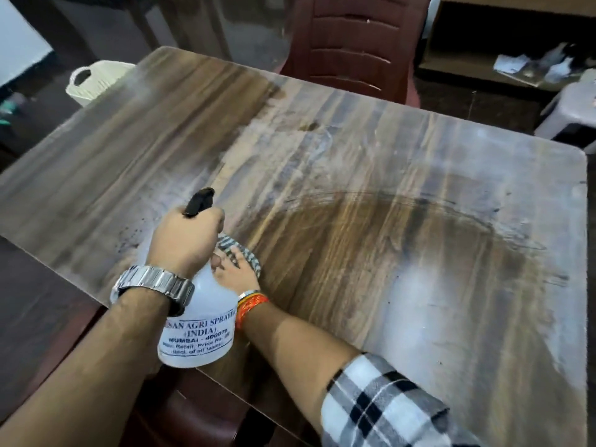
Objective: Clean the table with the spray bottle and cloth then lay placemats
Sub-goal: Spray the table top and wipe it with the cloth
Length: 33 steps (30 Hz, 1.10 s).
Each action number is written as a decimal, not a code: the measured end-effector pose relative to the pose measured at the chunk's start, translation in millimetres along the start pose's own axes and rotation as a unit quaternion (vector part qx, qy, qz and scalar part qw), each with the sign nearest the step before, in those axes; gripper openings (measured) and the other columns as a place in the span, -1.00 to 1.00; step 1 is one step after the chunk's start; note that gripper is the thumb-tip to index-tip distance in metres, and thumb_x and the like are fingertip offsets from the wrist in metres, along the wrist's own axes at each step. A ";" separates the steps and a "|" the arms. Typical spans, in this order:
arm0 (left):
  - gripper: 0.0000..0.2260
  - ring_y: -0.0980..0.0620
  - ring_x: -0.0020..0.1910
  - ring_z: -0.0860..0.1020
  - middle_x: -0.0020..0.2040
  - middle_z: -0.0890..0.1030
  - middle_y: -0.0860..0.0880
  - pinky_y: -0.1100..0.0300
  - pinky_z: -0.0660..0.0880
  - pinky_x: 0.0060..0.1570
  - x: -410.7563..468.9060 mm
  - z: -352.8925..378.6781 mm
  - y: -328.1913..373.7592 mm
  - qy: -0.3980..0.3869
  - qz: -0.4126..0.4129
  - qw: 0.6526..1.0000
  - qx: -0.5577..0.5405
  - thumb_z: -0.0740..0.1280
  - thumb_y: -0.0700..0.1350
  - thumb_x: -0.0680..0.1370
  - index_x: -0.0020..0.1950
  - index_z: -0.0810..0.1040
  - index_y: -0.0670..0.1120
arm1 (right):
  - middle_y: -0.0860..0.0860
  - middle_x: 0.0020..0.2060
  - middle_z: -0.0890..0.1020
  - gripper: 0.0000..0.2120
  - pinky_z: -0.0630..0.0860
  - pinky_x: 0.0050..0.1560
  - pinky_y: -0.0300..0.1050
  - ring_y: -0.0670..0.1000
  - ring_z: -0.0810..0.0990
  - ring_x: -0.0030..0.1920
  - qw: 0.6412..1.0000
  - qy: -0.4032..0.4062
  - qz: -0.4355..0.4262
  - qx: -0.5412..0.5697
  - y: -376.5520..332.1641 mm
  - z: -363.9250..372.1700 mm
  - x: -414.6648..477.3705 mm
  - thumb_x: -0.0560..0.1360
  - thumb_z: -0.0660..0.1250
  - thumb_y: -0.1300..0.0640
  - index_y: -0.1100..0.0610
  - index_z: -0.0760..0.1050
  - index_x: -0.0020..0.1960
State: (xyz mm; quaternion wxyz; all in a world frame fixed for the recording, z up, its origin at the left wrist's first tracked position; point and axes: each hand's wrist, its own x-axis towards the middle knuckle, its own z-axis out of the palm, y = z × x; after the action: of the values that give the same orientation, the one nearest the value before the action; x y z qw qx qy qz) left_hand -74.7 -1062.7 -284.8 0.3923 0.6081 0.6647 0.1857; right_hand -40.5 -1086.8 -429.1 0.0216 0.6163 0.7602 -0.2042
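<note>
The left hand (187, 237) gripped the spray bottle (200, 324); right fingers (230, 253) pressed the cloth (245, 253) flat. Overspray could wet the near surface (354, 253) unevenly.

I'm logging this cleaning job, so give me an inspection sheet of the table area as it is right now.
Surface: wooden table with a darker wiped arc on the near right and pale hazy streaks elsewhere.
Job's things: white spray bottle held up over the near edge, nozzle aimed across the table; cloth flat on the table. No placemats seen.
Clutter: nothing seen on the table.
Grip: left hand closed on the bottle's neck, wristwatch on that wrist; right hand pressing the cloth, partly hidden behind the bottle.
Cables: nothing seen.
Surroundings: dark red chair at the far side, white basket far left, pale stool at right.
</note>
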 end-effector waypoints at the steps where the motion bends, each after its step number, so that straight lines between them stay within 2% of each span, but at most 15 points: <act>1: -0.75 -0.12 -0.51 0.55 -0.38 0.63 -0.11 -0.07 0.51 -0.26 -2.4 1.7 -2.4 -0.008 -0.002 1.000 -0.001 0.28 0.01 0.16 -0.20 0.59 0.08 | -0.06 0.54 0.06 -0.54 -0.19 0.48 0.21 0.08 -0.11 0.54 0.998 0.045 0.025 0.030 9.8 3.9 -2.6 0.64 0.00 -0.01 -0.02 0.11 0.53; 3: -0.74 -0.25 -0.40 0.64 -0.24 0.69 -0.18 -0.21 0.59 -0.20 -8.7 12.9 -6.7 -0.029 -0.015 0.999 0.007 0.29 0.02 0.15 -0.21 0.61 0.03 | -0.10 0.52 0.14 -0.56 -0.16 0.46 0.25 0.09 -0.03 0.53 0.983 0.124 0.115 0.074 42.8 5.1 -21.6 0.59 0.04 -0.07 -0.16 0.20 0.47; 4: -0.75 -0.26 -0.40 0.65 -0.25 0.69 -0.19 -0.16 0.60 -0.23 -14.8 20.3 -6.2 -0.044 -0.021 0.999 0.011 0.30 0.01 0.19 -0.21 0.62 -0.01 | -0.12 0.52 0.15 -0.55 -0.17 0.46 0.25 0.08 -0.01 0.53 0.971 0.144 0.168 0.085 66.2 5.4 -33.3 0.58 0.04 -0.09 -0.21 0.18 0.47; 6: -0.84 -0.16 -0.51 0.64 -0.34 0.61 -0.13 0.05 0.52 -0.31 -31.8 37.5 -2.5 -0.083 -0.033 0.996 0.015 0.29 0.00 0.26 -0.27 0.58 -0.04 | -0.14 0.52 0.12 -0.53 -0.16 0.45 0.24 0.06 0.00 0.53 0.942 0.171 0.277 0.081 123.2 3.5 -70.3 0.57 0.03 -0.12 -0.26 0.12 0.48; 10: -0.84 -0.08 -0.56 0.63 -0.36 0.59 -0.08 0.17 0.52 -0.31 -61.1 70.6 6.1 -0.130 -0.043 0.990 0.018 0.30 0.01 0.30 -0.30 0.52 -0.08 | -0.13 0.54 0.07 -0.53 -0.12 0.47 0.26 0.08 -0.02 0.53 0.841 0.197 0.496 0.094 224.3 12.0 -189.3 0.59 -0.01 -0.14 -0.27 0.06 0.49; 12: -0.86 -0.02 -0.59 0.62 -0.37 0.57 -0.06 0.22 0.47 -0.36 -76.0 82.4 8.8 -0.145 -0.034 0.988 0.031 0.32 -0.03 0.39 -0.28 0.50 -0.08 | -0.14 0.54 0.03 -0.53 -0.14 0.47 0.25 0.08 -0.06 0.54 0.798 0.184 0.560 0.126 241.5 20.6 -237.9 0.59 -0.05 -0.16 -0.28 0.02 0.49; 14: -0.88 0.00 -0.61 0.60 -0.38 0.56 -0.06 0.19 0.49 -0.35 -88.4 89.7 9.6 -0.150 -0.019 0.988 0.039 0.31 -0.05 0.41 -0.26 0.48 -0.08 | -0.13 0.54 0.02 -0.53 -0.15 0.47 0.26 0.09 -0.07 0.54 0.793 0.184 0.568 0.123 230.0 27.3 -254.8 0.59 -0.07 -0.16 -0.27 0.00 0.50; 15: -0.88 -0.02 -0.60 0.61 -0.39 0.56 -0.06 0.13 0.56 -0.29 -94.8 93.2 9.2 -0.149 -0.010 0.988 0.044 0.32 -0.03 0.40 -0.25 0.49 -0.08 | -0.12 0.54 0.02 -0.52 -0.16 0.47 0.28 0.10 -0.05 0.54 0.807 0.186 0.549 0.112 214.2 31.6 -256.5 0.59 -0.07 -0.15 -0.26 0.00 0.50; 17: -0.84 -0.07 -0.58 0.62 -0.43 0.59 -0.05 -0.08 0.66 -0.15 -106.2 98.9 7.9 -0.154 0.001 0.987 0.043 0.32 0.01 0.34 -0.26 0.53 -0.08 | -0.09 0.54 0.09 -0.49 -0.12 0.44 0.28 0.13 0.02 0.53 0.858 0.184 0.470 0.092 168.5 44.5 -258.0 0.55 -0.08 -0.14 -0.24 0.06 0.50; 19: -0.80 -0.11 -0.57 0.61 -0.44 0.59 -0.05 -0.21 0.67 -0.12 -117.7 104.4 8.1 -0.164 0.012 0.986 0.038 0.31 0.04 0.29 -0.26 0.54 -0.08 | -0.10 0.51 0.19 -0.50 -0.07 0.43 0.26 0.12 0.12 0.51 0.902 0.181 0.386 0.071 119.1 65.7 -268.9 0.52 -0.04 -0.16 -0.26 0.15 0.46; 20: -0.78 -0.11 -0.58 0.61 -0.43 0.59 -0.05 -0.22 0.67 -0.13 -125.0 107.6 8.3 -0.169 0.018 0.985 0.035 0.31 0.04 0.28 -0.25 0.55 -0.09 | -0.12 0.50 0.22 -0.52 -0.05 0.43 0.25 0.10 0.14 0.51 0.912 0.183 0.362 0.065 100.6 75.6 -280.6 0.52 -0.01 -0.16 -0.27 0.18 0.45; 22: -0.80 -0.10 -0.59 0.60 -0.41 0.58 -0.06 -0.11 0.66 -0.17 -142.4 113.3 10.0 -0.182 0.025 0.982 0.033 0.31 0.03 0.32 -0.23 0.55 -0.10 | -0.13 0.48 0.25 -0.54 -0.03 0.41 0.23 0.07 0.15 0.51 0.911 0.185 0.363 0.065 79.7 90.4 -311.0 0.53 0.03 -0.16 -0.27 0.21 0.43; 27: -0.84 -0.10 -0.58 0.60 -0.46 0.55 -0.03 0.11 0.54 -0.31 -178.3 132.6 10.4 -0.226 0.029 0.973 0.032 0.32 -0.01 0.36 -0.26 0.53 -0.10 | -0.19 0.50 0.17 -0.55 -0.03 0.43 0.18 0.03 0.06 0.53 0.876 0.181 0.444 0.058 53.3 125.1 -390.8 0.56 -0.01 -0.17 -0.34 0.11 0.44; 33: -0.84 -0.02 -0.60 0.60 -0.39 0.57 -0.03 0.30 0.39 -0.48 -197.3 155.9 9.2 -0.272 0.049 0.960 0.053 0.32 -0.03 0.48 -0.23 0.48 -0.08 | -0.19 0.50 0.15 -0.55 -0.11 0.45 0.15 0.01 0.02 0.53 0.851 0.177 0.489 0.071 47.7 125.5 -399.2 0.56 -0.01 -0.17 -0.35 0.09 0.45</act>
State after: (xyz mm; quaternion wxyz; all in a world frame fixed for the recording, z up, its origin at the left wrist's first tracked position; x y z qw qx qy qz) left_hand 38.6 -1285.1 -317.0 0.5161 0.6874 0.5110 -0.0028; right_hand 72.7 -1492.3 -444.0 -0.0598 0.9339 0.3354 -0.1080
